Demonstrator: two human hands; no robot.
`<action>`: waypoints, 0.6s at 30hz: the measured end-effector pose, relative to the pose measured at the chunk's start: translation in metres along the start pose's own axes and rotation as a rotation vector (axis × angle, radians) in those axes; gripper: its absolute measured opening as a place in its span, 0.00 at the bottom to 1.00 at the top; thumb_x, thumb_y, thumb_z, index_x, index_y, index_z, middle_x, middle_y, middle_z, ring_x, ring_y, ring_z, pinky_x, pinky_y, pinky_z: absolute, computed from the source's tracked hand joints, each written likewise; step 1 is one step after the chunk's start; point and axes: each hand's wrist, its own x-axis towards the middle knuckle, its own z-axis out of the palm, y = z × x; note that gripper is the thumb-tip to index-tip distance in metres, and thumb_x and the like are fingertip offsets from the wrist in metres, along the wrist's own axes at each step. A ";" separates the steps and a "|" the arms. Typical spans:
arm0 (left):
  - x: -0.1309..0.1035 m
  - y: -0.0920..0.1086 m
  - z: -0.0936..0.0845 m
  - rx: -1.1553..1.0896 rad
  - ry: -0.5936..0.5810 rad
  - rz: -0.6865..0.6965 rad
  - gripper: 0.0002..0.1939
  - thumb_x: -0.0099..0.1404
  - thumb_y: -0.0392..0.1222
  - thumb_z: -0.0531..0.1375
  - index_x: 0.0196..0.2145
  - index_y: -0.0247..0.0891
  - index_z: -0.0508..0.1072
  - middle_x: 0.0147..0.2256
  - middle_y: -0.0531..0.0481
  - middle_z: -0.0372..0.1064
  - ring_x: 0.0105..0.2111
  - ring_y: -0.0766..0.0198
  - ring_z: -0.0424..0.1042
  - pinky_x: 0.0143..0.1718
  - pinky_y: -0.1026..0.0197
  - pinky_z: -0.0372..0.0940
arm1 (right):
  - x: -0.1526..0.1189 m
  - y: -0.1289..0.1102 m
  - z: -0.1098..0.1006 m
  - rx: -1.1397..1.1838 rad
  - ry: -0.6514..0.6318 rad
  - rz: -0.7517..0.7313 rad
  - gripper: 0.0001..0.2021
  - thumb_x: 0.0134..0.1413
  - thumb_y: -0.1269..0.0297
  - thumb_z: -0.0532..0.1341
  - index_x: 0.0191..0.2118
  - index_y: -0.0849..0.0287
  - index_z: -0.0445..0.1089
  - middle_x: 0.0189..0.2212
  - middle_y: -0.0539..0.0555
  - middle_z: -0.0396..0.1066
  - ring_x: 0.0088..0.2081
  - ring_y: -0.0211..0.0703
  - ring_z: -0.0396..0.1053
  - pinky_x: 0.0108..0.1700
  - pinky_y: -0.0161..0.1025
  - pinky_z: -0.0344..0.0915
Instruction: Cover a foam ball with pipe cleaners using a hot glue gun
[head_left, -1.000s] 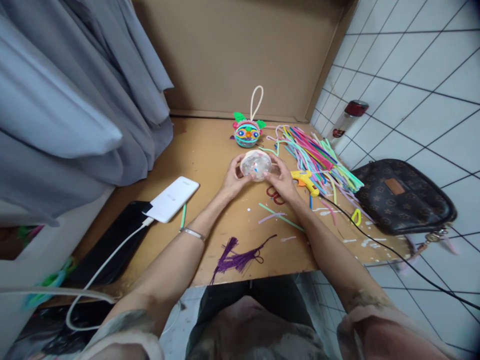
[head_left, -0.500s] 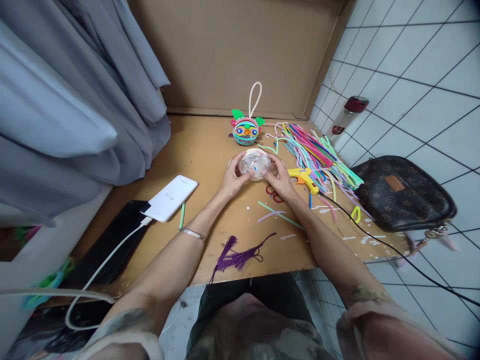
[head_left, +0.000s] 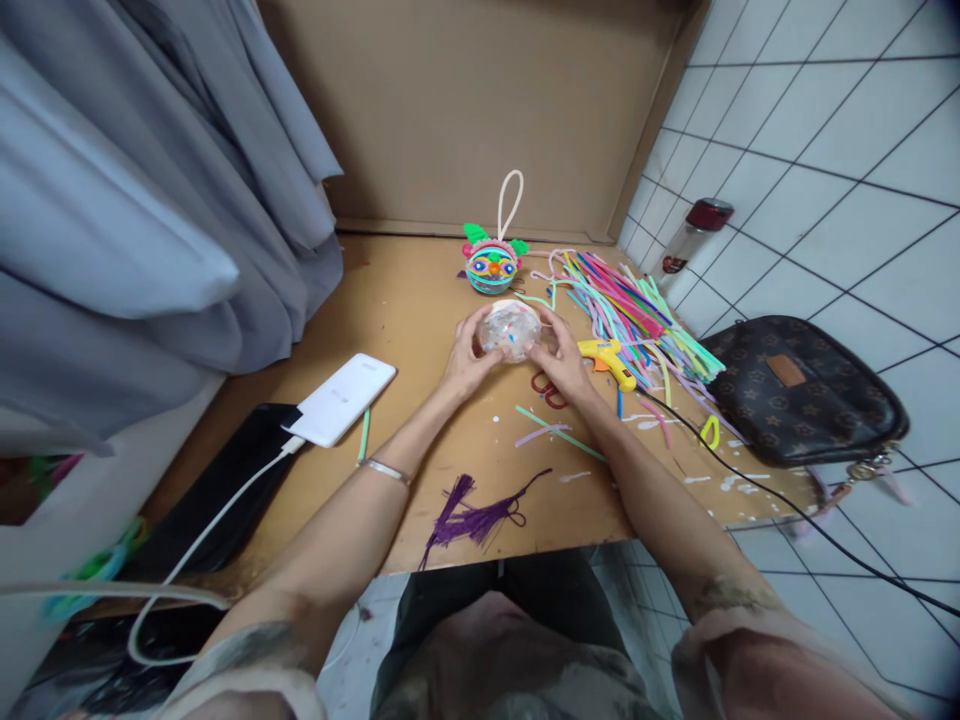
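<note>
Between my two hands sits a clear round container (head_left: 511,328) with small coloured bits in or on it. My left hand (head_left: 472,352) grips its left side, thumb at the near edge. My right hand (head_left: 557,352) holds the right side in the same way. Just behind stands a colourful animal-face ornament (head_left: 492,266) with green ears and a white loop. A yellow glue gun (head_left: 609,361) lies right of my right hand, and red-handled scissors (head_left: 550,390) are partly hidden beneath that hand.
Pipe cleaners (head_left: 626,300) are heaped at the back right, near a red-lidded bottle (head_left: 694,235) and a brown bag (head_left: 810,390). Purple tassels (head_left: 476,517) lie at the front edge. A white power bank (head_left: 341,398) with a cable is at left; a black cord crosses the right side.
The view has shifted very slightly. Both hands keep their hold on the clear container, with no other visible movement.
</note>
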 end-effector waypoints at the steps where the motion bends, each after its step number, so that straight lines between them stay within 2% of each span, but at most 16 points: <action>1: 0.000 -0.001 -0.001 0.006 0.002 0.009 0.45 0.53 0.60 0.76 0.64 0.50 0.68 0.65 0.41 0.64 0.66 0.42 0.65 0.67 0.39 0.65 | 0.000 0.000 0.000 0.000 0.000 0.002 0.41 0.55 0.33 0.65 0.70 0.46 0.62 0.71 0.61 0.62 0.70 0.63 0.61 0.68 0.65 0.67; 5: 0.002 -0.004 -0.003 0.042 0.018 0.044 0.46 0.51 0.63 0.75 0.64 0.49 0.68 0.65 0.40 0.64 0.66 0.41 0.65 0.68 0.38 0.63 | 0.000 -0.001 0.000 -0.001 0.000 -0.003 0.40 0.56 0.34 0.65 0.70 0.47 0.62 0.70 0.60 0.63 0.70 0.62 0.61 0.69 0.65 0.66; 12: 0.002 -0.007 -0.004 0.097 0.031 0.089 0.44 0.54 0.62 0.75 0.64 0.50 0.69 0.64 0.39 0.64 0.67 0.40 0.65 0.68 0.38 0.63 | -0.002 -0.004 0.002 -0.006 0.003 0.015 0.37 0.57 0.38 0.66 0.69 0.42 0.63 0.69 0.58 0.64 0.69 0.61 0.63 0.68 0.66 0.67; 18: 0.003 -0.005 -0.005 0.092 0.046 0.098 0.45 0.52 0.64 0.75 0.64 0.50 0.69 0.64 0.39 0.64 0.67 0.40 0.64 0.70 0.36 0.60 | -0.002 -0.003 0.002 -0.020 0.007 0.013 0.37 0.57 0.39 0.66 0.69 0.42 0.62 0.69 0.58 0.64 0.68 0.59 0.64 0.67 0.62 0.68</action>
